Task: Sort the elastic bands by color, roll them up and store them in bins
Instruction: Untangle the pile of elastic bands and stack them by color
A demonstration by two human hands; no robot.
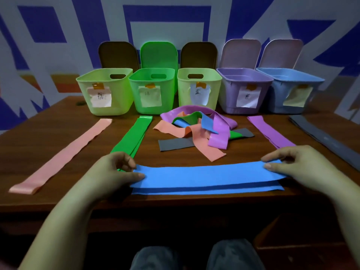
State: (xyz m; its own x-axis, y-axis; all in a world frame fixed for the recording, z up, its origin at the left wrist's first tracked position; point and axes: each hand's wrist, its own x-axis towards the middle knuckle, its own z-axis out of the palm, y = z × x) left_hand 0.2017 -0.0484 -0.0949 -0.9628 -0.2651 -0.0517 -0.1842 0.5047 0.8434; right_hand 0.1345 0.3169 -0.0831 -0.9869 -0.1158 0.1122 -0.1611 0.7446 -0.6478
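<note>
the flat blue elastic band lies crosswise along the near edge of the brown wooden table, long axis left to right. left hand pinches its left end, right hand pinches the right end, so either could start the roll. the tangled pile of mixed bands sits just behind, the row of plastic bins beyond that, nothing blocking.
</note>
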